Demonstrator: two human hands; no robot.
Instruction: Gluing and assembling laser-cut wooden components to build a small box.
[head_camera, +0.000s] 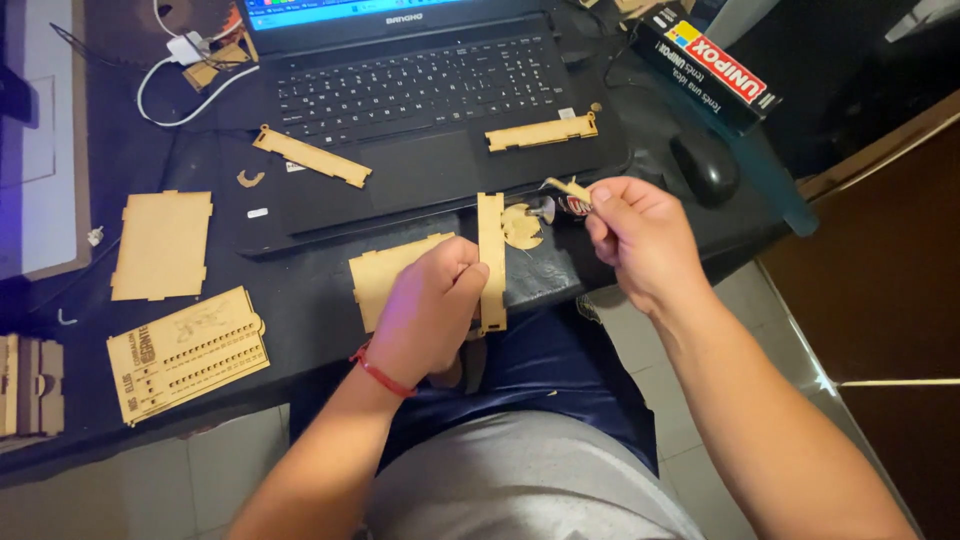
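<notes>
The left hand is clenched around a laser-cut wooden panel assembly, holding its long slotted strip upright at the desk's near edge; a flat wooden panel joined to it projects toward 9 o'clock from the hand. A red cord bracelet sits on the left wrist. The right hand, at 3 o'clock of the assembly, grasps a small glue tube between thumb and fingers, nozzle pointing toward 9 o'clock, close to a small round wooden piece beside the strip; whether the nozzle touches it cannot be told. A thin wooden sliver projects from the same grip. At 12 o'clock an open black laptop carries two notched wooden strips, one on its left palm rest and one on its right. A black mouse lies at 1 o'clock of the right hand, with a glue carton beyond it. At 9 o'clock a plain wooden plate and an engraved perforated plate lie on the black desk
</notes>
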